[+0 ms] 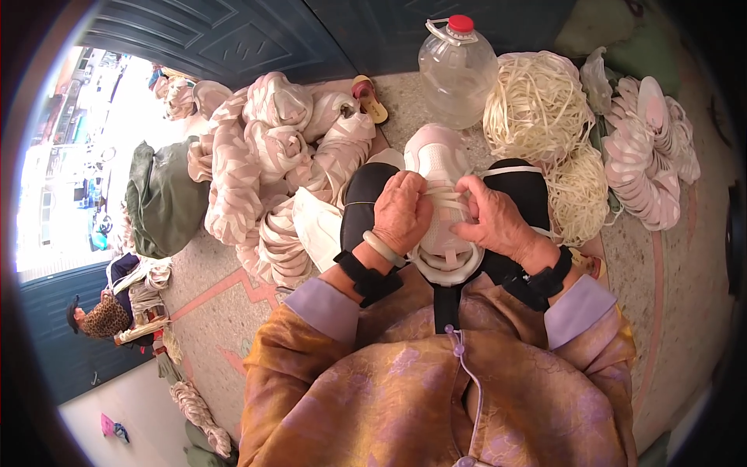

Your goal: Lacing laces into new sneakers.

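While the white shoe (pixel 438 159) is resting on the lap, left hand (pixel 401 212) and right hand (pixel 495 219) are both pinching its white laces (pixel 447 201). Pile of loose laces (pixel 545 109) is sitting just beyond, beside a clear jug (pixel 457 74).

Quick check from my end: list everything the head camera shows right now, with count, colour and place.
Shoe: one, white and pale pink, on the lap, under both hands.
Laces: two heaps, cream, upper right.
Shoe uppers: a pile, pink and white, left of the lap.
Insoles: one stack, pink and white, far right.
Water jug: one, clear with red cap, top centre.
Sandal: one, yellow and pink, by the jug.
Green sack: one, left.
Left hand: on the shoe's lacing.
Right hand: pinching a lace.
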A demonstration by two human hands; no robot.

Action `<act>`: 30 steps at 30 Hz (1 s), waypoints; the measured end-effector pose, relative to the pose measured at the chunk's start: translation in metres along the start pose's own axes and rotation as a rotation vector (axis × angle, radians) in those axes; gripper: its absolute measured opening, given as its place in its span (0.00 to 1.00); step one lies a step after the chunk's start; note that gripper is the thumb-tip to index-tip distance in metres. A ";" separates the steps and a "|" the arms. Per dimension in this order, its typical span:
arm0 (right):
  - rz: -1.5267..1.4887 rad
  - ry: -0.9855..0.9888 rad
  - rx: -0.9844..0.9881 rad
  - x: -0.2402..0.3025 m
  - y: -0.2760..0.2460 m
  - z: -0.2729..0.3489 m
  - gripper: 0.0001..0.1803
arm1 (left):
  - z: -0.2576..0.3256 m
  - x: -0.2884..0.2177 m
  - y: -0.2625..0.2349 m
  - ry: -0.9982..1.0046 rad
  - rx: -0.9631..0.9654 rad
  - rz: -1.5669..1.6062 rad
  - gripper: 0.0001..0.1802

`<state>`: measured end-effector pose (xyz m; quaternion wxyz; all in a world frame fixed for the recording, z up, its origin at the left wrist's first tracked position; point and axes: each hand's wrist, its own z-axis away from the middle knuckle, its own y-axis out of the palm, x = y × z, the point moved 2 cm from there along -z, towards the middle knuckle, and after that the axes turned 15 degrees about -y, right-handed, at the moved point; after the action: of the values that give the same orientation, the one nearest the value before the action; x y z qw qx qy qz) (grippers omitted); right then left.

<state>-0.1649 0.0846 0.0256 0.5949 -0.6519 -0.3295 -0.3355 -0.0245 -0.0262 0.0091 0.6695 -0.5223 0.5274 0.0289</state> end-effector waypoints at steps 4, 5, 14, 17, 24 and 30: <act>-0.007 0.005 0.000 0.000 0.000 0.000 0.27 | 0.001 0.006 0.001 -0.088 0.036 0.065 0.10; -0.001 0.010 0.002 0.000 -0.001 0.000 0.27 | 0.001 0.006 0.001 -0.070 0.036 0.062 0.10; 0.015 0.035 0.011 -0.001 0.001 0.001 0.27 | -0.001 0.006 0.002 -0.053 0.019 0.074 0.10; 0.041 0.022 -0.007 -0.002 0.003 0.002 0.27 | -0.002 0.003 0.002 -0.052 0.020 0.027 0.10; -0.057 -0.003 -0.062 0.000 -0.003 0.010 0.28 | -0.002 0.000 -0.001 -0.016 -0.004 0.007 0.12; 0.177 -0.006 -0.277 0.000 -0.020 0.029 0.13 | 0.004 0.001 -0.005 -0.083 0.048 -0.057 0.15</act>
<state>-0.1801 0.1152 0.0348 0.5254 -0.7553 -0.2232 -0.3219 -0.0186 -0.0262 0.0115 0.7037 -0.5193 0.4846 0.0188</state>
